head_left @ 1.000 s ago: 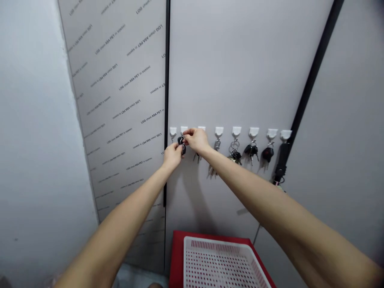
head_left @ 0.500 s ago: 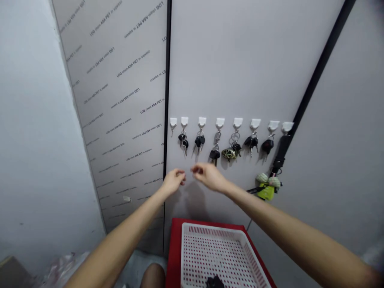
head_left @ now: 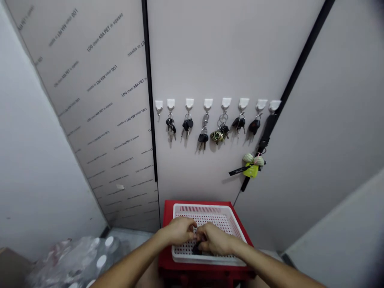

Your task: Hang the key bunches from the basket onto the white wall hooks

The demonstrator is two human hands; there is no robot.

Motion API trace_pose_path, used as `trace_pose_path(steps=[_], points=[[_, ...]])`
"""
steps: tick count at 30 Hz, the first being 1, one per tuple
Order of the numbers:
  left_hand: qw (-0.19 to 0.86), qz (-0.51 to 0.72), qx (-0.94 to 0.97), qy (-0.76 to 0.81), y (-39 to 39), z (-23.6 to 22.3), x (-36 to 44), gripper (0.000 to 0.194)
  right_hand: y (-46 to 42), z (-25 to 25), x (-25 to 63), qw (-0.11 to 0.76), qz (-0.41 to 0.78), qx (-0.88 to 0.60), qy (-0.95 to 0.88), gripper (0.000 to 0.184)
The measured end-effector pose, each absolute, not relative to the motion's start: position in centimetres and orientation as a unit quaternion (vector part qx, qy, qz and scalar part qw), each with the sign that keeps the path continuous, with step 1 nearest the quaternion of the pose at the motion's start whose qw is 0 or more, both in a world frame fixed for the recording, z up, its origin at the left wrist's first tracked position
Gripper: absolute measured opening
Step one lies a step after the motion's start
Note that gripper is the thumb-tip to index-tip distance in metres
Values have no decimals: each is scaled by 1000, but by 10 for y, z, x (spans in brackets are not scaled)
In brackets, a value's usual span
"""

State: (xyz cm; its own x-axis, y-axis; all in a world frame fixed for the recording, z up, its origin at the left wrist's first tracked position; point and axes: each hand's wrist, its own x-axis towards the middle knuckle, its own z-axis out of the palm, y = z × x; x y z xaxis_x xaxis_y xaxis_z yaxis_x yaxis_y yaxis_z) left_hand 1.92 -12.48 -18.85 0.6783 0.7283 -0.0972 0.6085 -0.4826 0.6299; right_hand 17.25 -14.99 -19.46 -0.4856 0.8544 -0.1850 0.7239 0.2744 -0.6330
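Head view: keys [head_left: 187, 124] hung in a row, dark object [head_left: 196, 248] down in the basket [head_left: 207, 209]

Six of the eight white hooks [head_left: 208, 103] carried bunches of keys. Below the rightmost hook [head_left: 274, 105] hung a black strap [head_left: 268, 130] with a yellow-green pouch [head_left: 251, 171], while the leftmost hook [head_left: 159, 105] showed just its own metal curl. By that count most of the row looked filled; the dark object lay off the hooks, too covered to name.

The left hand [head_left: 181, 231] and right hand [head_left: 215, 239] met over the basket. The left fingers were curled, with a narrow gap to the thumb. The right fingers bent inward above the dark object; whether either hand gripped it, I could not tell.

The basket seemed to be thin, stiff plastic, slotted along its far wall and punched with small holes across its floor, on a red stand [head_left: 207, 273]. The keys were thin metal with rounded black heads; one bunch had a shiny, gold-coloured oval charm [head_left: 216, 137]. The panel [head_left: 222, 48] behind was smooth and pale.
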Motion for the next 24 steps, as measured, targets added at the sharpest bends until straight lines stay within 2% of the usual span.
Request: trace_pose_path(steps=[4,9,13,17,19,24], points=[[432,192,808,353,-121,-179,23,47,-129,-166,170,252,419,-497,-717,6],[571,386,648,323,-103,-152,28,27,-104,-123,157,381,473,-459,-649,14],[614,418,577,339,-89,-131,20,25,-91,-101,149,388,396,-474,-684,14],[562,426,612,358,-78,-110,3,14,-82,-77,139,366,245,-475,-762,12],[507,432,647,372,-71,-93,-6,15,-75,-61,130,371,191,-472,-776,13],[341,495,687,408,-43,-33,-27,16,-43,-13,96,459,158,-424,-764,14]])
